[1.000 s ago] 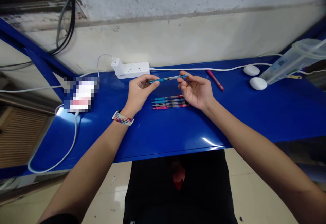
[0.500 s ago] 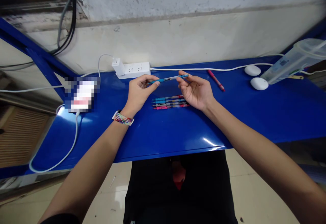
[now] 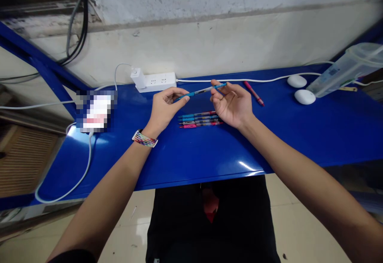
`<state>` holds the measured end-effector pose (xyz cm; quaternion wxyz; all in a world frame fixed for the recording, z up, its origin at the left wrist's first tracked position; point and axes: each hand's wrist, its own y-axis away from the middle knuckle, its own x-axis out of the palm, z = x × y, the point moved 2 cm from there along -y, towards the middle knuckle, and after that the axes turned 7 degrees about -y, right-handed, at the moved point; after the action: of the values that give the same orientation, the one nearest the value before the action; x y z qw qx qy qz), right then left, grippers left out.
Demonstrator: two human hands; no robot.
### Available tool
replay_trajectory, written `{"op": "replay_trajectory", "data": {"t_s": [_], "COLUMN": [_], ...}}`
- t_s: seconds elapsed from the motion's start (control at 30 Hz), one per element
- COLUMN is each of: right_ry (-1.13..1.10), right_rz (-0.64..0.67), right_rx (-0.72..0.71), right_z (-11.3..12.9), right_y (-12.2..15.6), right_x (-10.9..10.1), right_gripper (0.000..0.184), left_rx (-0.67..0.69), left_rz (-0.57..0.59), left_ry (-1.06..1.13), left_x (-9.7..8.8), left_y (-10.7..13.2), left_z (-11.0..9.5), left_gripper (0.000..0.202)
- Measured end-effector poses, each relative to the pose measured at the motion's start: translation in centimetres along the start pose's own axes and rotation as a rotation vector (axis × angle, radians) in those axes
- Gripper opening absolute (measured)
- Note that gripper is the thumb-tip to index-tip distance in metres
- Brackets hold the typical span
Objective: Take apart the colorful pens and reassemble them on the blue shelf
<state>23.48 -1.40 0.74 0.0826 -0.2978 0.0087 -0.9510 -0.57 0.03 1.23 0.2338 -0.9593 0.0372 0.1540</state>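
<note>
My left hand [image 3: 164,105] pinches the blue grip end of a slim pen [image 3: 203,91] with a clear middle part. Fingers of my right hand [image 3: 233,103] are closed on the pen's other end, where a blue tip piece sticks out above them. The pen is held above the table, tilted up to the right. Below it, several pens [image 3: 196,121] lie side by side in a row, with blue, grey and pink grips at their left ends. My right hand partly covers the right ends of that row.
A red pen [image 3: 254,94] lies alone behind my right hand. At the back stand a white power strip [image 3: 161,81] and its cable. Two white rounded objects [image 3: 304,97] and a clear plastic container [image 3: 335,73] are at right. A blurred-out phone-like device [image 3: 97,111] with a cable is at left.
My right hand has shifted slightly right and its end of the pen has risen. More of the pen's length shows between and beyond my hands. My left hand has barely moved.
</note>
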Motion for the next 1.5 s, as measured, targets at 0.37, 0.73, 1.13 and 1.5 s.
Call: {"op": "replay_trajectory", "data": {"t_s": [0.37,0.73,1.13,1.5], "right_ry": [0.01,-0.26,-0.254,-0.026], "right_rz": [0.001,-0.071,-0.073,-0.036], "right_rx": [-0.002,0.116,0.09,0.041], "right_z": [-0.35,-0.28,-0.47,-0.2], "right_y": [-0.07,0.18,0.33,0.13], "right_x": [0.02,0.46,0.61,0.57], "right_gripper": [0.034,0.023,0.031,0.045], "left_rx": [0.006,0.068,0.057,0.053], "left_rz": [-0.016,-0.033,-0.056,-0.032], "left_ry": [-0.013,0.005,0.009,0.013], "left_x": [-0.14,-0.28,-0.32,-0.34], "left_y": [-0.07,-0.14,-0.03,-0.05], "left_z": [-0.15,0.19,0.15,0.19], "left_gripper": [0.01,0.012,0.012,0.013]}}
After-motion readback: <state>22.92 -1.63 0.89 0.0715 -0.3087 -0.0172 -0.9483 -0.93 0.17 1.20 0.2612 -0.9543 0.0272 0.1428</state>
